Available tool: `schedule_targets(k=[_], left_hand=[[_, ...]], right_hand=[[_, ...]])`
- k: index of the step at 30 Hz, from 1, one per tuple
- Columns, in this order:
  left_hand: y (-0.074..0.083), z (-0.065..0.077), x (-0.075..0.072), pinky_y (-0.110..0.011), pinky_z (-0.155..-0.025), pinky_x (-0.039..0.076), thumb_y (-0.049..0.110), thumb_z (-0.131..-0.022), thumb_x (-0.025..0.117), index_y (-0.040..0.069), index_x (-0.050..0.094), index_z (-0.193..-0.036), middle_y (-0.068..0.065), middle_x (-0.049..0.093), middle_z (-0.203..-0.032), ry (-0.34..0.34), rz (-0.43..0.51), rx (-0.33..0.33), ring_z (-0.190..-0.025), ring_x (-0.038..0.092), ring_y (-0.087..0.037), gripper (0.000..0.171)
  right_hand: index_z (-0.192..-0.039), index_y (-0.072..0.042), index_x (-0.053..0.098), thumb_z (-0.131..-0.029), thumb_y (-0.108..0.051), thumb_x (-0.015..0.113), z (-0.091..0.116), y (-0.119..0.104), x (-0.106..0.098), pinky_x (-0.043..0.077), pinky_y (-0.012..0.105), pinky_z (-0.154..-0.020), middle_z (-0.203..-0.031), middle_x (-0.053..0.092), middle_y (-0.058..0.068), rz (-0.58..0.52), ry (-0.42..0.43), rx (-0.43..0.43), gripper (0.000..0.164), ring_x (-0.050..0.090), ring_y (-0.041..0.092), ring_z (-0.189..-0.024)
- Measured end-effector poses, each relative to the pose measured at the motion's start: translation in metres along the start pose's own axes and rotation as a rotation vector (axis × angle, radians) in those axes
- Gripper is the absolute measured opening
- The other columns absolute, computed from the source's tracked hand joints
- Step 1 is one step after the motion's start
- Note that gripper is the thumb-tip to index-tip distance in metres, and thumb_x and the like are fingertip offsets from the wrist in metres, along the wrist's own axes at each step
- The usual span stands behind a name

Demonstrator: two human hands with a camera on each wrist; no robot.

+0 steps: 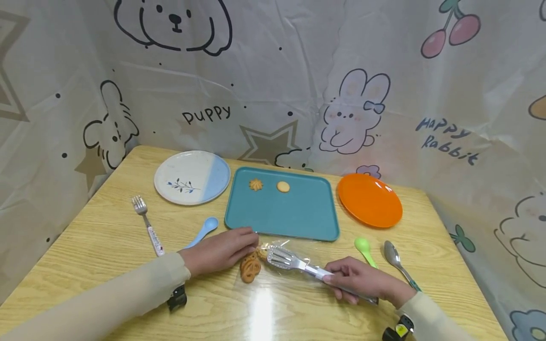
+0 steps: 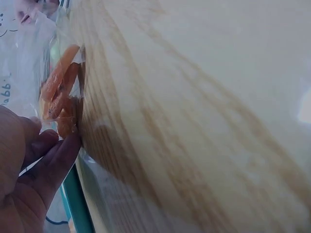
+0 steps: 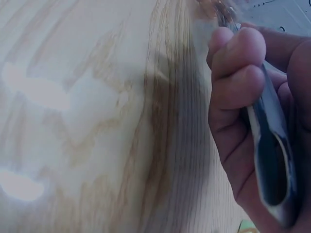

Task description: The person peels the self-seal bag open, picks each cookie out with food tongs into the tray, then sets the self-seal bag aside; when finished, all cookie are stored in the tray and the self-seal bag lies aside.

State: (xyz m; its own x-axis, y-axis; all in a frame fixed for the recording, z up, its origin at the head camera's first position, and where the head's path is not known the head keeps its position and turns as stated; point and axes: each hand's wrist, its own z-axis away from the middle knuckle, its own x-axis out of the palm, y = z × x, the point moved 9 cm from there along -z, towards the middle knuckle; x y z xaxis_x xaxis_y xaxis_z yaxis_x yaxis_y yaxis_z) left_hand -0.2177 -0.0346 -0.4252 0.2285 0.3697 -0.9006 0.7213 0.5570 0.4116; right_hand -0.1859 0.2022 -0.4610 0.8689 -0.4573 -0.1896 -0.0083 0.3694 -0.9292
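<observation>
In the head view, my left hand point(image 1: 223, 250) pinches the edge of a clear plastic bag point(image 1: 313, 249) in front of the teal tray. Several brown cookies point(image 1: 250, 269) lie inside the bag, and the left wrist view shows these cookies point(image 2: 60, 92) right by the fingertips. My right hand point(image 1: 362, 280) grips silver tongs point(image 1: 313, 271) by their handle, with fingers curled round it. The slotted head of the tongs points left and overlaps the bag beside the cookies. A flower-shaped cookie point(image 1: 256, 184) and a round pale cookie point(image 1: 283, 186) sit on the teal tray point(image 1: 281, 213).
A white and blue plate point(image 1: 192, 173) stands back left, an orange plate point(image 1: 370, 201) back right. A fork point(image 1: 149, 227) and a blue spoon point(image 1: 205, 228) lie on the left. Right of the bag are a green spoon point(image 1: 364, 247) and a metal spoon point(image 1: 394, 257).
</observation>
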Motion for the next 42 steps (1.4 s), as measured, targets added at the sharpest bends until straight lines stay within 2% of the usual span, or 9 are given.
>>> schedule_targets(k=[4, 9, 14, 20, 24, 27, 31, 37, 42], left_hand=[[-0.001, 0.000, 0.001, -0.018, -0.070, 0.042, 0.025, -0.104, 0.045, 0.022, 0.055, -0.102, 0.013, 0.045, -0.090, 0.000, -0.006, 0.003, -0.078, 0.044, -0.003, 0.011], [-0.003, 0.001, 0.002, -0.018, -0.067, 0.040, 0.025, -0.104, 0.045, 0.022, 0.054, -0.100, 0.013, 0.044, -0.087, -0.002, -0.011, -0.007, -0.075, 0.043, -0.003, 0.010], [-0.005, 0.003, 0.001, -0.018, -0.066, 0.040, 0.025, -0.104, 0.045, 0.023, 0.053, -0.100, 0.013, 0.045, -0.088, 0.001, -0.010, -0.023, -0.075, 0.043, -0.003, 0.010], [-0.007, 0.006, -0.001, -0.017, -0.067, 0.041, 0.026, -0.104, 0.045, 0.023, 0.055, -0.101, 0.013, 0.045, -0.088, 0.025, -0.014, -0.016, -0.075, 0.044, -0.003, 0.011], [-0.007, 0.008, -0.002, -0.017, -0.067, 0.041, 0.026, -0.104, 0.045, 0.023, 0.056, -0.102, 0.014, 0.045, -0.089, 0.040, -0.017, -0.004, -0.075, 0.043, -0.003, 0.011], [-0.005, 0.008, -0.004, -0.017, -0.067, 0.041, 0.025, -0.104, 0.046, 0.023, 0.056, -0.102, 0.013, 0.045, -0.089, 0.056, -0.021, 0.012, -0.075, 0.043, -0.003, 0.011], [0.001, 0.006, -0.005, -0.016, -0.064, 0.039, 0.024, -0.103, 0.047, 0.021, 0.057, -0.103, 0.010, 0.045, -0.088, 0.074, -0.044, 0.055, -0.073, 0.040, -0.003, 0.010], [0.004, 0.004, -0.005, -0.015, -0.063, 0.038, 0.022, -0.103, 0.048, 0.021, 0.056, -0.102, 0.010, 0.043, -0.087, 0.082, -0.061, 0.082, -0.073, 0.038, -0.002, 0.008], [0.002, 0.003, -0.005, -0.015, -0.064, 0.039, 0.022, -0.103, 0.049, 0.022, 0.056, -0.102, 0.011, 0.043, -0.087, 0.077, -0.047, 0.064, -0.074, 0.040, -0.002, 0.008]], right_hand=[[-0.097, 0.008, 0.055, -0.104, -0.014, 0.042, 0.013, -0.001, 0.000, 0.036, 0.039, -0.033, -0.070, 0.052, 0.035, -0.012, -0.014, -0.030, 0.027, 0.039, 0.038, -0.040], [-0.098, 0.009, 0.054, -0.104, -0.009, 0.041, 0.038, -0.005, -0.004, 0.034, 0.046, -0.032, -0.069, 0.051, 0.032, -0.039, -0.023, -0.060, 0.024, 0.038, 0.040, -0.040], [-0.097, 0.013, 0.051, -0.104, -0.002, 0.036, 0.071, -0.007, -0.015, 0.039, 0.037, -0.032, -0.069, 0.047, 0.033, -0.083, -0.011, -0.040, 0.023, 0.037, 0.036, -0.041], [-0.103, 0.007, 0.053, -0.104, 0.004, 0.029, 0.116, -0.017, -0.044, 0.042, 0.029, -0.038, -0.071, 0.048, 0.027, -0.077, 0.060, -0.048, 0.024, 0.038, 0.033, -0.043], [-0.110, 0.004, 0.055, -0.104, 0.001, 0.030, 0.128, -0.030, -0.076, 0.043, 0.033, -0.038, -0.074, 0.055, 0.015, 0.043, 0.200, -0.070, 0.025, 0.041, 0.029, -0.045], [-0.108, 0.002, 0.056, -0.105, -0.007, 0.036, 0.120, -0.035, -0.099, 0.044, 0.033, -0.039, -0.074, 0.056, 0.010, 0.174, 0.343, -0.013, 0.021, 0.044, 0.028, -0.046], [-0.103, 0.001, 0.055, -0.104, -0.022, 0.045, 0.090, -0.030, -0.118, 0.045, 0.033, -0.041, -0.073, 0.055, 0.019, 0.257, 0.432, 0.091, 0.025, 0.045, 0.029, -0.047], [-0.106, 0.004, 0.056, -0.100, -0.038, 0.052, 0.038, -0.009, -0.137, 0.046, 0.029, -0.047, -0.079, 0.059, 0.014, 0.224, 0.480, 0.279, 0.043, 0.049, 0.014, -0.051], [-0.113, 0.004, 0.057, -0.100, -0.037, 0.053, 0.017, 0.004, -0.150, 0.047, 0.025, -0.051, -0.080, 0.061, 0.009, 0.150, 0.514, 0.353, 0.043, 0.050, 0.011, -0.055]])
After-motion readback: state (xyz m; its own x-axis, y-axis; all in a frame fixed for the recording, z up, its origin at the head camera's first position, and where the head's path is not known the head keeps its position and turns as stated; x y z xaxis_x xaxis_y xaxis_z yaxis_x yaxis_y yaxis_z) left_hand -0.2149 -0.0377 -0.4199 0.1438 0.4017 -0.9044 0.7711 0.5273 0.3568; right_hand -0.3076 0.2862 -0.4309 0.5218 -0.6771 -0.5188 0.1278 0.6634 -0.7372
